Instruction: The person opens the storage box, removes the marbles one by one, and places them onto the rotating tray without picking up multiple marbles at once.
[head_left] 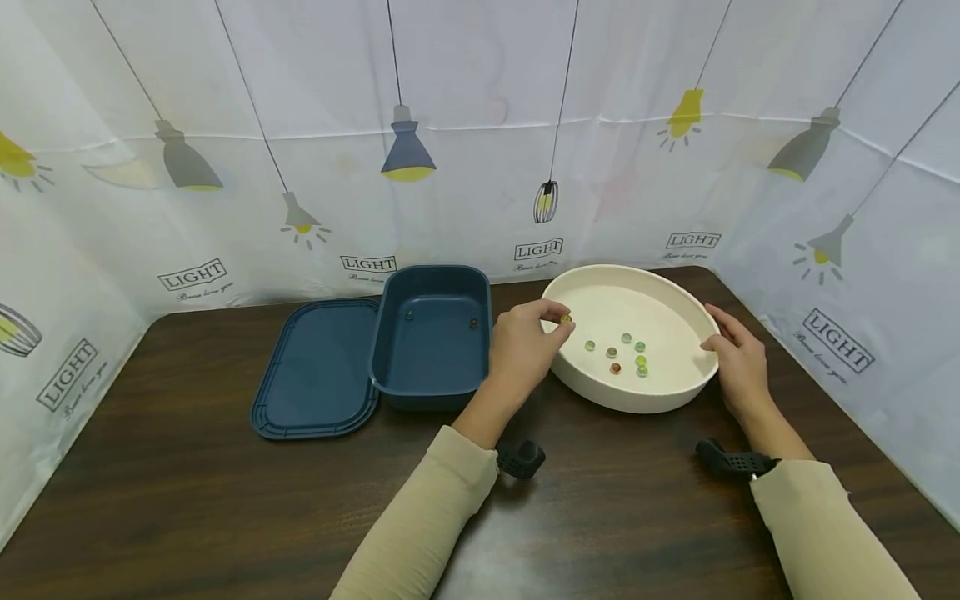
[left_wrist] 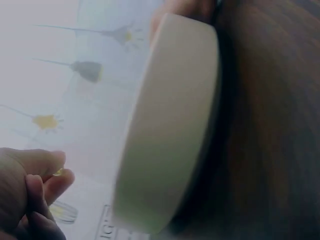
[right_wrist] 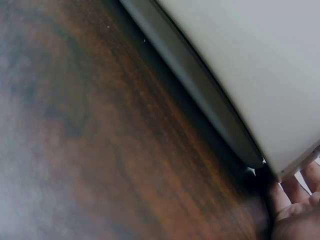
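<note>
My left hand pinches a yellow-green glass marble between thumb and fingertips, over the left rim of a round cream dish. The same marble shows small between the fingers in the left wrist view. Several marbles lie on the dish floor, among them a reddish one and a green one. My right hand grips the dish's right rim, thumb on the inside. In the right wrist view the fingers touch the dish wall, partly cut off by the frame.
Left of the dish stands a dark blue rectangular container with two small marbles in it. Its matching lid lies flat beside it. Behind the dark wooden table hangs a white curtain printed with lamps.
</note>
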